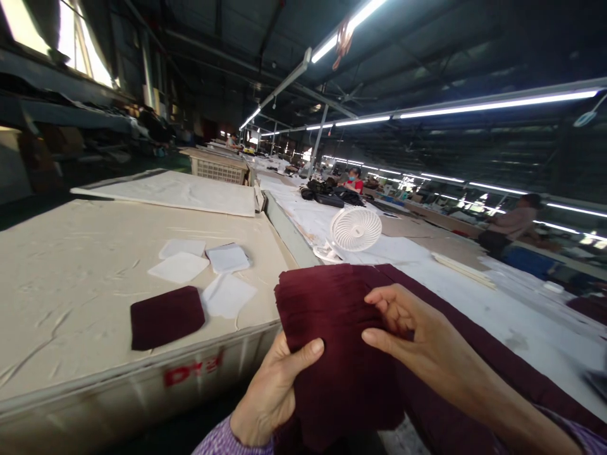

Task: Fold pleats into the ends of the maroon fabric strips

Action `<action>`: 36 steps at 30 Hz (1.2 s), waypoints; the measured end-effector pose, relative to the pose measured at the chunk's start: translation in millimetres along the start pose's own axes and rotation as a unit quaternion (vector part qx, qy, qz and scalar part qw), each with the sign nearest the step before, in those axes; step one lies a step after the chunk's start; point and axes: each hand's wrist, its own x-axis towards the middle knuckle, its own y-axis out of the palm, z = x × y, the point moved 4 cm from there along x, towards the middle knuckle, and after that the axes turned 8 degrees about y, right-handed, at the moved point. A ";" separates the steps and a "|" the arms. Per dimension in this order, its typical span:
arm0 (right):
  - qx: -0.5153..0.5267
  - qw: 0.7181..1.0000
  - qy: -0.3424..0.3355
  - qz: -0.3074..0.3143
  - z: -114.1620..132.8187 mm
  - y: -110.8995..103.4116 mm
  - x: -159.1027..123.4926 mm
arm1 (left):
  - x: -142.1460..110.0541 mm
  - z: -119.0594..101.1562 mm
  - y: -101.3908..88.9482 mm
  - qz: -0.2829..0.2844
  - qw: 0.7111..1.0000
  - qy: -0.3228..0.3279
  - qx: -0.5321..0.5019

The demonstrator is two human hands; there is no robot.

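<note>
A stack of dark maroon cut fabric pieces (339,328) is upright in front of me. My left hand (282,379) grips its lower left side, with the thumb flat on the front and the fingers hidden behind. Over the right part of the stack is my right hand (403,322), thumb and forefinger apart and nothing visible between them; whether the fingertips touch the cloth I cannot tell. More maroon cloth (455,328) runs along the table edge behind the hands. A separate maroon piece (167,317) lies on the cream-covered surface to the left, close to several white pieces (177,267).
A white clip fan (355,229) stands just beyond the stack on the long white table (521,328). Farther back are dark bundles (325,193) and a plastic crate (220,169). One person (353,181) is behind the bundles, another (512,224) at the right.
</note>
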 end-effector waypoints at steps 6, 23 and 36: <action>0.008 1.000 0.010 0.024 2.4 2.4 -4.6 | 1.0 -0.1 -1.5 -0.017 1.000 0.001 -0.010; -0.091 0.996 0.001 -0.017 4.0 9.3 -2.9 | 1.7 6.5 2.8 -0.011 1.000 0.005 -0.017; 0.097 0.992 0.043 0.071 -9.0 5.7 1.4 | 1.3 4.9 0.9 0.016 1.000 -0.003 0.004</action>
